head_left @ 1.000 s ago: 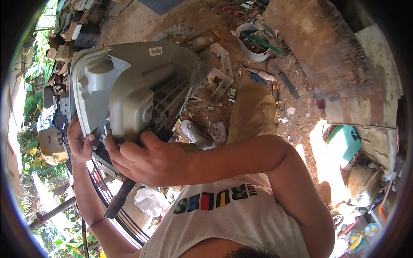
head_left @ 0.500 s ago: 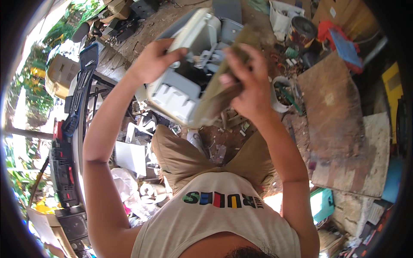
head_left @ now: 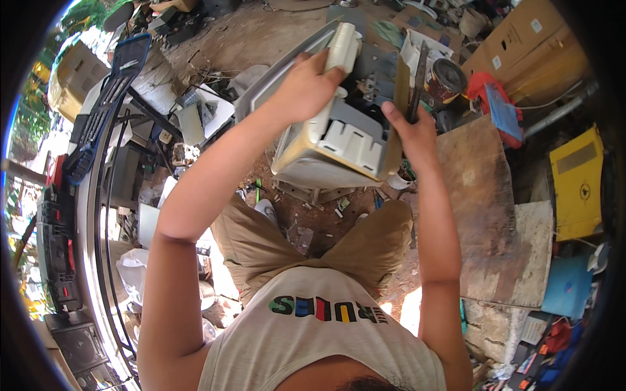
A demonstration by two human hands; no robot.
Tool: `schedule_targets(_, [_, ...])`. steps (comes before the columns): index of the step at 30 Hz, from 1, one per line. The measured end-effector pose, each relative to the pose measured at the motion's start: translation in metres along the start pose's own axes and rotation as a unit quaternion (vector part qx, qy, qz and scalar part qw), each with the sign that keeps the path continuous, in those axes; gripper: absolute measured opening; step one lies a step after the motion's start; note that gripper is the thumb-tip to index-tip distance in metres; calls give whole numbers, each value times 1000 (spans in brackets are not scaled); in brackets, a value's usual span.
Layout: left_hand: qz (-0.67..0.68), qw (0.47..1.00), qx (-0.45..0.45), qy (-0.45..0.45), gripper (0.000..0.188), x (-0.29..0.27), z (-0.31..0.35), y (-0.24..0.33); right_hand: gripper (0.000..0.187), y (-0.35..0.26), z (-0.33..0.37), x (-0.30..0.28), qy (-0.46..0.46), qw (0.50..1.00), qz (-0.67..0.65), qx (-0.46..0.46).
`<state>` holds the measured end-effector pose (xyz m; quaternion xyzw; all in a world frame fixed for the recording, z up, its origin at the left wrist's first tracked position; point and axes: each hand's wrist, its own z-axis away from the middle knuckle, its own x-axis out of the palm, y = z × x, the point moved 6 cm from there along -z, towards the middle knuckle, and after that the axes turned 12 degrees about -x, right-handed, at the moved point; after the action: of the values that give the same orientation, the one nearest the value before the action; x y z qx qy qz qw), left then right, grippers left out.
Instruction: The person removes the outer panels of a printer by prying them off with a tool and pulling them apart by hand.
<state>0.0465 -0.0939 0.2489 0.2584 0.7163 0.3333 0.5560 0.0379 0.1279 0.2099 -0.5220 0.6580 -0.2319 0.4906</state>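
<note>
An open grey-and-white plastic machine housing (head_left: 355,146) is held up in front of me, above my knees. Its inside shows slotted white plastic, grey walls and a dark hollow. My left hand (head_left: 310,88) is closed over the cream-coloured bar along its left side, thumb toward the opening. On the opposite side my right hand (head_left: 414,133) grips the olive-brown side wall, the thumb on the inner face and the other fingers mostly hidden behind it. Part of the housing's left side is covered by my left hand and forearm.
To the right lie a worn wooden board (head_left: 476,189) and a yellow panel (head_left: 577,186). A dark round bucket (head_left: 445,79) and cardboard boxes (head_left: 521,49) stand at the far right. A long metal-edged bench (head_left: 98,215) runs along the left; scrap litters the ground.
The housing has moved to the right and turned, showing more of its slotted white part. Both hands have shifted right with it, and the right hand's grip has changed along the side wall.
</note>
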Motion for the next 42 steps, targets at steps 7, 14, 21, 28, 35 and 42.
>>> schedule_targets(7, [226,963,-44,-138,76,15,-15,-17,57,35,-40,3,-30,997,-57,41])
schedule_targets(14, [126,960,202,-149,55,2,-9,-21,61,49,-62,8,-48,995,-91,14])
schedule_targets(21, [20,970,174,-166,69,-5,5,-21,65,39,-64,17,-51,995,-74,33])
schedule_targets(28, [5,962,191,-196,64,-1,-2,-15,65,44,-67,12,-64,993,-98,16])
schedule_targets(35, [75,900,393,-174,29,-13,10,-10,65,42,-70,20,-68,991,-118,3])
schedule_targets(42, [-107,927,271,-236,22,-18,4,-68,65,74,-76,-11,-19,998,-55,37])
